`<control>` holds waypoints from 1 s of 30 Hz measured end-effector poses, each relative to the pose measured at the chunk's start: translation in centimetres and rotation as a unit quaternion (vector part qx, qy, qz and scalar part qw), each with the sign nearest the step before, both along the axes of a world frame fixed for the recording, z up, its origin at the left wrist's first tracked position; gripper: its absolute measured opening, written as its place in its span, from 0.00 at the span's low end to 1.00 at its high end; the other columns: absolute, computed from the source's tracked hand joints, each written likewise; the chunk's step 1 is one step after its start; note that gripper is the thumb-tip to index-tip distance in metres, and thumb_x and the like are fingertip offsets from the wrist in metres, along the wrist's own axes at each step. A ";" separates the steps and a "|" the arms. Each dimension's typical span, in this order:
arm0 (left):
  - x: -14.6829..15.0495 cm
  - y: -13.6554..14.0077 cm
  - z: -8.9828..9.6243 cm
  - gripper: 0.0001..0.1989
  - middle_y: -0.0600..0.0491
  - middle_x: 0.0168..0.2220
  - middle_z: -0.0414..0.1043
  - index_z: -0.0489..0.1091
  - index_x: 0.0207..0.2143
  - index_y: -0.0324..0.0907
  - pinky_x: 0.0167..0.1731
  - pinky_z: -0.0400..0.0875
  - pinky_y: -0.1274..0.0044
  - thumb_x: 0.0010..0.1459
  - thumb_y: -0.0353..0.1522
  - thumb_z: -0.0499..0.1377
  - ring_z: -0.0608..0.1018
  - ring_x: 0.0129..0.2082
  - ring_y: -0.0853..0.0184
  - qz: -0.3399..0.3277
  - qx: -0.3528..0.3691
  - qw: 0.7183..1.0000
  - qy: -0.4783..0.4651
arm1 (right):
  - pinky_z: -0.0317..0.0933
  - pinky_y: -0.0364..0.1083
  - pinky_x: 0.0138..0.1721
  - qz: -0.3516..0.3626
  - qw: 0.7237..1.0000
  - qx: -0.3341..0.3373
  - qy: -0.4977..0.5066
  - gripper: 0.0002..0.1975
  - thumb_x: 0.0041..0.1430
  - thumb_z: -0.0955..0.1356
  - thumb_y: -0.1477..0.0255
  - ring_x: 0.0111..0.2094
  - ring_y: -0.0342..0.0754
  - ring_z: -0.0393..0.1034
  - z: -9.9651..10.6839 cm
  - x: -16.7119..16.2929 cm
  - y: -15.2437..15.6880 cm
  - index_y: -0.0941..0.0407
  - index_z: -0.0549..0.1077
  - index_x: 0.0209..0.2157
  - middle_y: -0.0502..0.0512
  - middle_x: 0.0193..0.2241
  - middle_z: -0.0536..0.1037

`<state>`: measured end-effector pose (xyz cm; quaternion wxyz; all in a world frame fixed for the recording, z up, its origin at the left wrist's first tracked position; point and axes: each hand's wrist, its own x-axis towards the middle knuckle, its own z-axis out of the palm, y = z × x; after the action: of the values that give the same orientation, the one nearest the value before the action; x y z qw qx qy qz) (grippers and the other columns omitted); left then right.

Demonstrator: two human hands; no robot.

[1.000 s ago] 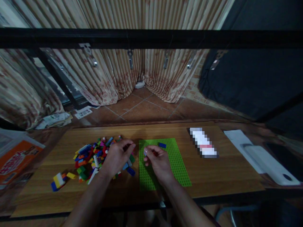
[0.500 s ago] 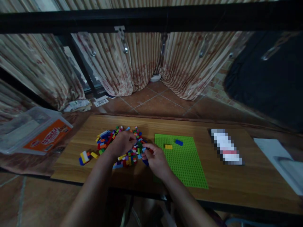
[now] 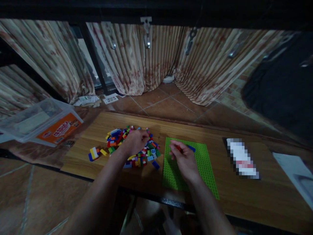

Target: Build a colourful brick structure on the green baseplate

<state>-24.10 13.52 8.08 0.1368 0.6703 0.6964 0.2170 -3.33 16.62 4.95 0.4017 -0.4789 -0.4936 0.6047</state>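
A green studded baseplate lies on the wooden table. My right hand hovers over its left part, with a small red brick pinched in the fingertips. A blue brick sits on the plate just beyond that hand. My left hand rests palm down on a pile of loose coloured bricks to the left of the plate. A yellow brick seen earlier on the plate is now hidden behind my right hand.
A few joined bricks lie apart at the pile's left. A clear plastic box with an orange label stands off the table's left end. A blurred-out white object and a white sheet lie to the right.
My right hand moved from the brick pile to above the green plate, now with a red brick in it. My left hand stayed on the pile. The camera swung left and down.
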 end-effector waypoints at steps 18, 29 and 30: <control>3.6 0.0 -0.5 0.09 0.53 0.33 0.77 0.74 0.36 0.43 0.34 0.69 0.78 0.61 0.29 0.53 0.77 0.33 0.67 0.012 0.057 0.996 -0.066 | 0.67 0.44 0.30 -0.215 0.970 0.014 0.113 0.18 0.43 0.75 0.67 0.27 0.41 0.71 0.5 4.0 1.7 0.56 0.76 0.39 0.52 0.32 0.79; 3.7 -0.5 -2.9 0.05 0.56 0.32 0.77 0.75 0.37 0.45 0.30 0.71 0.82 0.60 0.29 0.59 0.78 0.30 0.72 0.119 0.139 0.955 -0.232 | 0.64 0.42 0.27 -0.243 0.967 -0.014 0.069 0.10 0.48 0.75 0.68 0.27 0.40 0.69 -1.4 4.6 2.0 0.53 0.79 0.35 0.53 0.34 0.78; 3.9 -0.8 -2.9 0.05 0.56 0.32 0.77 0.75 0.37 0.45 0.30 0.71 0.82 0.59 0.30 0.59 0.78 0.30 0.71 0.138 0.148 0.950 -0.239 | 0.63 0.42 0.26 -0.236 0.969 -0.003 0.072 0.10 0.48 0.75 0.68 0.27 0.40 0.69 -1.2 4.9 2.1 0.53 0.79 0.35 0.54 0.34 0.78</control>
<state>-20.23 12.70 5.21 0.1673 0.5090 0.6887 0.4885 1.52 18.73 3.80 0.5659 -0.5381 -0.3345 0.5276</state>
